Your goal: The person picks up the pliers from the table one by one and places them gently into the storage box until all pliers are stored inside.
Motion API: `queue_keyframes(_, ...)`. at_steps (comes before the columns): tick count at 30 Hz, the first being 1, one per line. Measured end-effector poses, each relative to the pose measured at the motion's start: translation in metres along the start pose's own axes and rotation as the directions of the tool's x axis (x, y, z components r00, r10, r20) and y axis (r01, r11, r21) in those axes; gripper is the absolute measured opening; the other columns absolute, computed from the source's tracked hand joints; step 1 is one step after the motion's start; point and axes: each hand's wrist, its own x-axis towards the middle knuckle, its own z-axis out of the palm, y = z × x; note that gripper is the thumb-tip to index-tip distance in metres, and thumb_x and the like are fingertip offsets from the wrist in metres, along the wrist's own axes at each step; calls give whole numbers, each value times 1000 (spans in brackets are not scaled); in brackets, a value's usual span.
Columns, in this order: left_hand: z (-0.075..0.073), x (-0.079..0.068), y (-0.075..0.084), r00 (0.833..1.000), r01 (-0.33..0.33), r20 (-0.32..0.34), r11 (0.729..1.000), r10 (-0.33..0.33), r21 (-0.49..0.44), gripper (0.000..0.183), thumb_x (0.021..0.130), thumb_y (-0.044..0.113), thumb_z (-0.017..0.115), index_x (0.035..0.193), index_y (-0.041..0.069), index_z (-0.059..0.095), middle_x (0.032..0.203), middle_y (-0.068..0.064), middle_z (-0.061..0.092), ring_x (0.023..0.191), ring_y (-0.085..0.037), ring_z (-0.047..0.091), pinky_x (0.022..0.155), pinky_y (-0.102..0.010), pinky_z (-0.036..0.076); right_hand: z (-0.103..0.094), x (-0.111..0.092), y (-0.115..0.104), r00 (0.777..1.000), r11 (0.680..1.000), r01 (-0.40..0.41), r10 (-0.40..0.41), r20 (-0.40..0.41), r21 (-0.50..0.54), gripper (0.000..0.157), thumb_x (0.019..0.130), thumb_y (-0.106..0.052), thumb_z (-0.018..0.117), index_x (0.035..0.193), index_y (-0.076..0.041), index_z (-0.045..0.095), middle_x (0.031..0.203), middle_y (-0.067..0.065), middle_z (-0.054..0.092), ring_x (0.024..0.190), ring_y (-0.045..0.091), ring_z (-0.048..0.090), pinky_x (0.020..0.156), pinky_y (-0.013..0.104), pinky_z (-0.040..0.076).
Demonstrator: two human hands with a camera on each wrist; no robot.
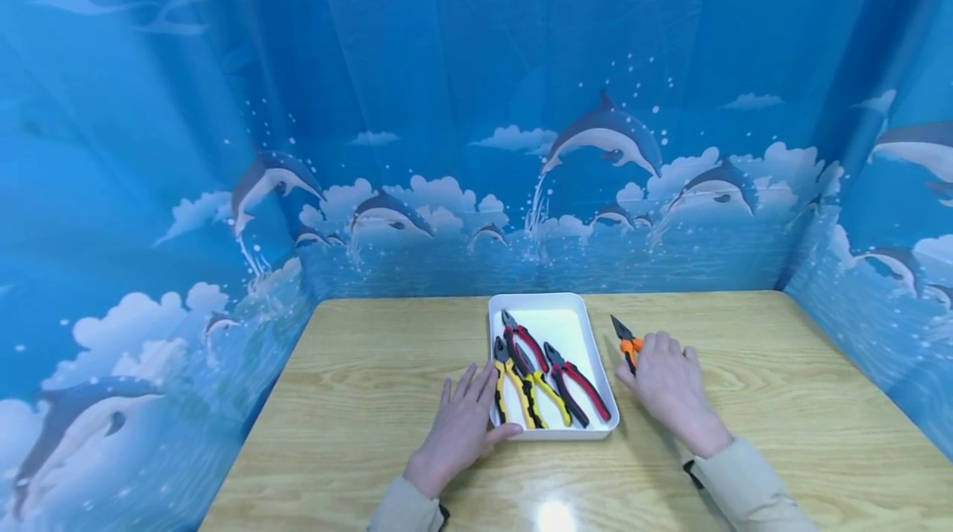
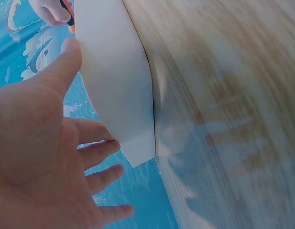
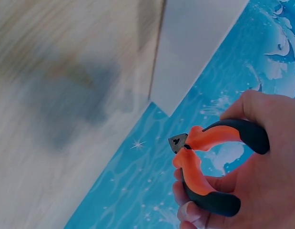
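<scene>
Pliers with orange-and-black handles (image 3: pixel 191 171) are held in my right hand (image 1: pixel 670 383), to the right of a white tray (image 1: pixel 563 327). Their dark jaws point away from me in the head view. My left hand (image 1: pixel 460 424) rests against the tray's left near corner, thumb along the front wall and fingers extended along the left side. Inside the tray lie two pliers with red-and-black handles (image 1: pixel 590 392) and two with yellow-and-black handles (image 1: pixel 552 398), some overlapping. In the left wrist view, the thumb and index finger (image 2: pixel 97 130) touch the tray's rim.
The tray stands on a wood-grain table (image 1: pixel 387 350), near its far edge. Behind and at both sides hangs a blue curtain (image 1: pixel 447 102) printed with dolphins and clouds.
</scene>
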Motion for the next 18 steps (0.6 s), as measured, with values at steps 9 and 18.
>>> queue_keyframes(9, -1, -1, 0, 1000, -7, -4, 1000, 7, 3, 93, 91, 61, 61, 156, 1, 33, 165, -14, 27, 150, -41, 26, 118, -68, 21, -3, 7, -18, 998, 999, 39, -40, -58, -14, 45, 91, -35, 68, 81, 4, 49, 72, 12, 44, 62, 25, 40, 54, 36, 33)
queue_keyframes(18, 0, -1, 0, 1000, -5, -2, 1000, 5, 2, 94, 91, 63, 60, 156, 1, 34, 165, -14, 26, 151, -40, 26, 118, -68, 21, -7, 19, -39, 999, 999, 38, -38, -31, -11, 43, 93, -33, 64, 83, 6, 50, 74, 13, 46, 63, 25, 43, 57, 37, 37)
